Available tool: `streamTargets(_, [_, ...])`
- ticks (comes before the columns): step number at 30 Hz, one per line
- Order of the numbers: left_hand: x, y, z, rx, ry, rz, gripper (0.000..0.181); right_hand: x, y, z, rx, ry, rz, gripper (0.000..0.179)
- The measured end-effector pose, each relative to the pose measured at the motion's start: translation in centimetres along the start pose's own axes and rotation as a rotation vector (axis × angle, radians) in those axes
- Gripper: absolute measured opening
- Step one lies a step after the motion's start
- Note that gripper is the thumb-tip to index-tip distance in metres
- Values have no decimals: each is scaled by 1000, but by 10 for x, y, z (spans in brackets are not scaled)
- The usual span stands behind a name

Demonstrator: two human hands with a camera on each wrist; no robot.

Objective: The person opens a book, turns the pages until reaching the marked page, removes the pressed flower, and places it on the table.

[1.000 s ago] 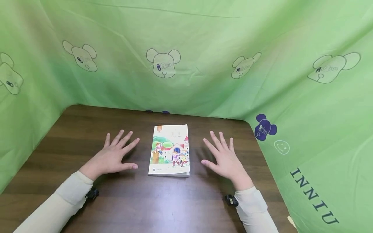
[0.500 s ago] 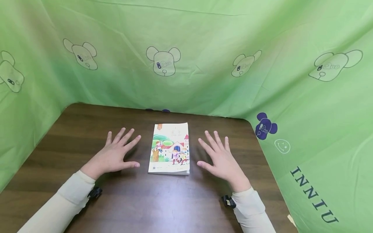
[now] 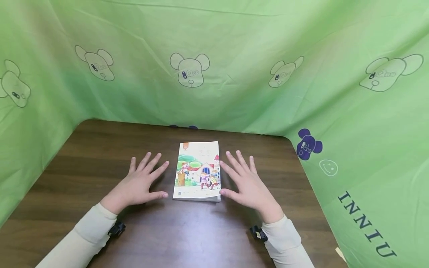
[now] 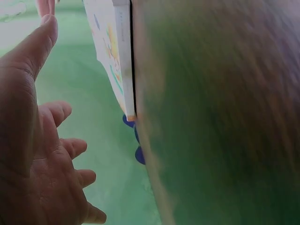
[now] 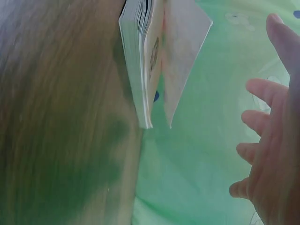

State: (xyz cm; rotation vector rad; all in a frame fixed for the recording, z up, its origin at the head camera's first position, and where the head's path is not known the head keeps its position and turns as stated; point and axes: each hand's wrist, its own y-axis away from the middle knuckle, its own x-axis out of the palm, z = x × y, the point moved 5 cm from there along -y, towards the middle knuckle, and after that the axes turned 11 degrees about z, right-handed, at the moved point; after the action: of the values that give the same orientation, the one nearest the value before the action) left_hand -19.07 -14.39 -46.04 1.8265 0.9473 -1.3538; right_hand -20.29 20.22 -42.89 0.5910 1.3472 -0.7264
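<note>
A paperback picture book [image 3: 197,171] with a colourful cover lies flat on the brown wooden table. Its spine [image 4: 123,61] faces the left hand. On the opposite side, the right wrist view shows the front cover [image 5: 180,56] lifted a little from the page block [image 5: 136,61]. My left hand [image 3: 137,184], fingers spread, hovers to the left of the book with a small gap. My right hand [image 3: 249,186] is spread as well, its thumb and index fingertips right at the book's right edge in the head view. Neither hand holds anything.
The wooden table [image 3: 161,238] has a glossy reflection near its front. A green cloth [image 3: 234,100] with bear-head prints hangs behind and on both sides. A small pale object [image 3: 340,254] shows at the table's right edge.
Both hands have moved inward toward the book, the right hand farther, ending at its right edge. The book stays where it lies; the head view has shifted slightly.
</note>
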Motion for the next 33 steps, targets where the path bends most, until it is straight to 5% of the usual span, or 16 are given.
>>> streamTargets(13, [6,-4,-24,18,43,-20,102,13,-9,23,-76,-12,-23,88])
streamTargets(33, [16,-14,-47,15,100,-64,106,25,-10,30,-52,-21,14,84])
